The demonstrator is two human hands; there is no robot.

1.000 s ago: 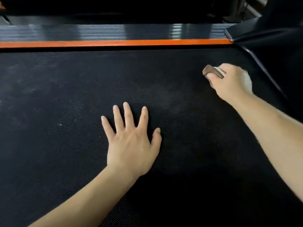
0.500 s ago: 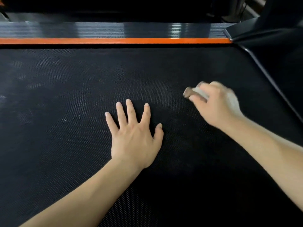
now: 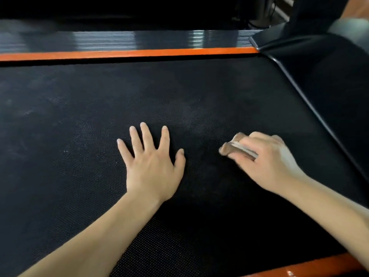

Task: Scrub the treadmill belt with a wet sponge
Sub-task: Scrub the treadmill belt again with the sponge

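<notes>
At centre frame the left hand point(image 3: 152, 166) lies flat, fingers spread, on the treadmill belt point(image 3: 79, 116), while right of it the right hand point(image 3: 267, 162) grips the sponge point(image 3: 232, 149), with bare belt reaching the orange rail point(image 3: 127, 53) above

Left hand point(image 3: 151, 166) flat on belt point(image 3: 79, 108), right hand point(image 3: 267, 162) gripping sponge point(image 3: 237, 149)

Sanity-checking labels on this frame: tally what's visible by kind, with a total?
hands: 2, left hand flat on the belt, right hand gripping the sponge
sponge: 1
belt: 1
orange strips: 2, far and near
total: 6
</notes>
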